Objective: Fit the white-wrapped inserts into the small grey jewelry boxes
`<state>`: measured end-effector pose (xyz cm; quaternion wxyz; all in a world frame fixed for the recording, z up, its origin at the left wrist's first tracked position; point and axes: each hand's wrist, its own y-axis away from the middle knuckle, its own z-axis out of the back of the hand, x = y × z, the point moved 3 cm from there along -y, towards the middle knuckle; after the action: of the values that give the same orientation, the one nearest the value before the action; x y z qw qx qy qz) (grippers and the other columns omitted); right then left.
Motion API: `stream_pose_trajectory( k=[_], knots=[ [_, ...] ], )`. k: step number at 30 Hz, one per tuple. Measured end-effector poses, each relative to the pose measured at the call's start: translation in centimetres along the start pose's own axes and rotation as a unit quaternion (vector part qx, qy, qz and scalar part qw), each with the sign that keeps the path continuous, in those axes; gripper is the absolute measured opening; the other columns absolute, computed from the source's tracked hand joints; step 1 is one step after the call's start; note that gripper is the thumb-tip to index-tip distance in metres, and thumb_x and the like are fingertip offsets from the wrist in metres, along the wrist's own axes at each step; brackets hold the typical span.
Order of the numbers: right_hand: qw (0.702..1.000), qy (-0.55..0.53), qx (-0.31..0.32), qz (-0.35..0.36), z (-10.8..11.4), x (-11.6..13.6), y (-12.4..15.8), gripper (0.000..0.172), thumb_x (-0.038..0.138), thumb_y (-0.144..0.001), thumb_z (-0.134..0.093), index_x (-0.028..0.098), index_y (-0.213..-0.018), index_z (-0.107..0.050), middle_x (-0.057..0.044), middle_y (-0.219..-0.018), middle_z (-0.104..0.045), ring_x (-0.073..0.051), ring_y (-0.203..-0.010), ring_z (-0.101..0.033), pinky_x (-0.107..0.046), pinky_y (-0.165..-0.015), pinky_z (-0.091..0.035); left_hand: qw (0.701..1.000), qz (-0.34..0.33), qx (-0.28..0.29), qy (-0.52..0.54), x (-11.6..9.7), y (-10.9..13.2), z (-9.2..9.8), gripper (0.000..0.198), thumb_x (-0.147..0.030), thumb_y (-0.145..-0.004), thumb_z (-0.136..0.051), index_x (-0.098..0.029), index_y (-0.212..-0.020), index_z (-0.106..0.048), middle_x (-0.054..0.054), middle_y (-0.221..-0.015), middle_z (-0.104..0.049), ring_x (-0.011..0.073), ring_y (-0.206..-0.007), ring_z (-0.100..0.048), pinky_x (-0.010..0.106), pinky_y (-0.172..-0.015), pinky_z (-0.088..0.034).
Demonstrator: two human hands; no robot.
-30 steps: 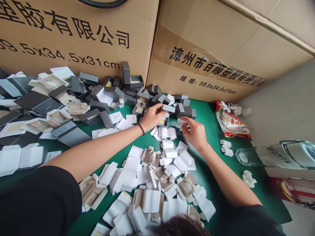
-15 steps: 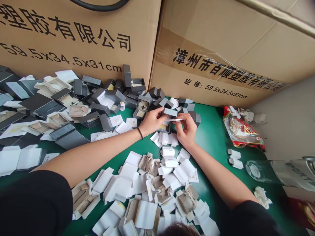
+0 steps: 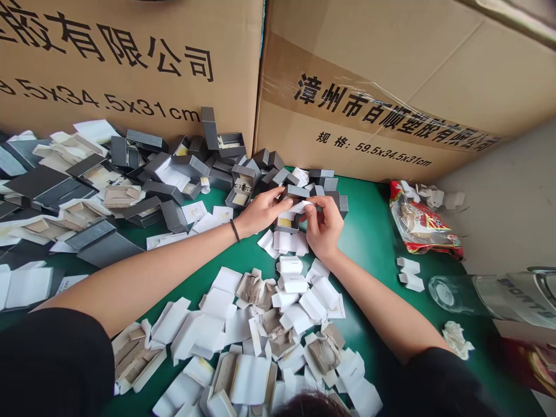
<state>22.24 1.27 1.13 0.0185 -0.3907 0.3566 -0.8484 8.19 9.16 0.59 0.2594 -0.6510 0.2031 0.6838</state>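
My left hand (image 3: 266,211) has its fingers closed at the left side of a small open dark grey box (image 3: 286,223), whose raised lid stands behind. A small white card (image 3: 300,207) lies across the front of the lid, its right end pinched by my right hand (image 3: 322,225). The left thumb reaches the card's left end. Something yellowish shows inside the box. Folded white paper inserts (image 3: 283,241) lie just below it on the green table (image 3: 369,226).
Dark grey boxes (image 3: 108,249) are heaped at the left. White paper inserts (image 3: 249,379) spread across the near middle. Two large cartons (image 3: 369,52) stand behind. At the right are a red snack bag (image 3: 423,226), a clear bottle (image 3: 490,295) and crumpled tissue (image 3: 458,339).
The white card has tilted and moved closer to the left thumb, with my right hand drawn in to the left. The whole view has shifted slightly.
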Motion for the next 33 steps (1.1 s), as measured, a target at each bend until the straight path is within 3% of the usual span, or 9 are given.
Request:
stream_pose_trajectory(
  k=[4, 9, 14, 19, 27, 33],
  knots=[
    [0.999, -0.022, -0.004, -0.032, -0.1, -0.4, 0.1, 0.023, 0.039, -0.095, -0.042, 0.017, -0.092, -0.05, -0.003, -0.088, -0.057, -0.005, -0.058, -0.058, -0.019, -0.052, -0.049, 0.999, -0.012, 0.014, 0.039, -0.3, 0.1, 0.1, 0.042, -0.051, -0.083, -0.056, -0.016, -0.105, -0.06, 0.004, -0.08, -0.059, 0.0097, -0.07, -0.052, 0.018, -0.059, -0.041],
    [0.999, -0.03, -0.043, 0.004, 0.0, -0.3, -0.1, 0.017, 0.033, -0.094, -0.045, 0.017, -0.093, -0.05, -0.004, -0.089, -0.055, -0.005, -0.065, -0.057, -0.019, -0.058, -0.052, 1.0, -0.009, 0.019, -0.01, 0.0, 0.1, -0.2, 0.047, -0.06, -0.082, -0.054, -0.016, -0.098, -0.057, 0.001, -0.071, -0.053, 0.008, -0.061, -0.046, 0.019, -0.055, -0.037],
    [0.995, 0.049, -0.058, 0.07, 0.4, 0.5, -0.5, 0.019, 0.033, -0.093, -0.048, 0.017, -0.084, -0.053, -0.005, -0.08, -0.057, -0.011, -0.079, -0.055, -0.024, -0.065, -0.049, 0.995, -0.025, -0.001, -0.098, 0.6, -0.1, -0.3, 0.048, -0.063, -0.084, -0.047, -0.017, -0.092, -0.055, 0.0, -0.064, -0.052, 0.0078, -0.056, -0.045, 0.02, -0.053, -0.034],
    [0.994, 0.006, -0.069, 0.084, 0.6, 0.9, -0.5, 0.015, 0.029, -0.093, -0.048, 0.017, -0.084, -0.053, -0.005, -0.082, -0.058, -0.01, -0.078, -0.055, -0.025, -0.067, -0.047, 0.993, -0.034, 0.014, -0.109, 0.6, -0.2, -0.3, 0.058, -0.073, -0.079, -0.044, -0.016, -0.09, -0.053, -0.001, -0.061, -0.048, 0.0071, -0.053, -0.042, 0.02, -0.05, -0.031],
    [0.984, 0.019, -0.057, 0.166, 0.4, 1.0, -0.5, 0.005, 0.015, -0.088, -0.055, 0.017, -0.086, -0.059, -0.004, -0.084, -0.063, -0.008, -0.078, -0.059, -0.02, -0.065, -0.051, 0.994, -0.012, 0.05, -0.093, 0.4, -0.1, -0.2, 0.059, -0.072, -0.08, -0.043, -0.014, -0.093, -0.049, -0.001, -0.064, -0.052, 0.0063, -0.055, -0.048, 0.017, -0.052, -0.034],
    [0.985, 0.011, -0.038, 0.169, 0.2, 0.6, -0.7, 0.006, 0.012, -0.086, -0.057, 0.017, -0.085, -0.061, -0.003, -0.084, -0.066, -0.008, -0.08, -0.062, -0.019, -0.068, -0.053, 0.997, 0.007, 0.053, -0.061, -0.1, 0.2, -0.4, 0.063, -0.075, -0.077, -0.045, -0.014, -0.092, -0.049, -0.003, -0.062, -0.05, 0.0046, -0.05, -0.048, 0.015, -0.047, -0.032]
  ],
)
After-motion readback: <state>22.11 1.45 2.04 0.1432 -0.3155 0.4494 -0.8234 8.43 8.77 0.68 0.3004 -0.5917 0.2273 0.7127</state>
